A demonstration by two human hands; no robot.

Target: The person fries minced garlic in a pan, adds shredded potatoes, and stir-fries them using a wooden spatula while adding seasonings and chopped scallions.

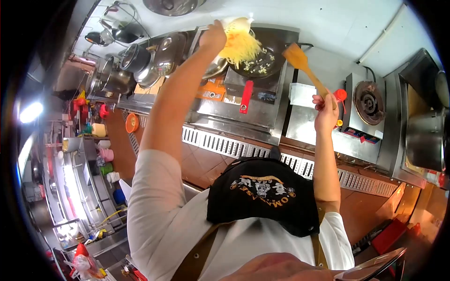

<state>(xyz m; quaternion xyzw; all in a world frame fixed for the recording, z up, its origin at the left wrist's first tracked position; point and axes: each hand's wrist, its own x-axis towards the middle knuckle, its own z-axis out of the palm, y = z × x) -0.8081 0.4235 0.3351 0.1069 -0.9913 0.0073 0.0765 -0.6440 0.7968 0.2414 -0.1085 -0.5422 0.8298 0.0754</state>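
Our left grip [214, 37] held the colander [242, 23], yellow shreds [238, 45] hanging out over the pan [273, 43]; chopped bits [262, 64] already inside, shreds, we judged, not all in yet. Our right grip [326, 112] held the spatula [296, 57] clear.

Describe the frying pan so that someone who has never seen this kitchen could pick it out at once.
Find the steel counter along the white wall. Toward its right end, right of the left hand, sits the dark frying pan with pale chopped pieces inside. Its red handle sets it apart from the pots farther left.
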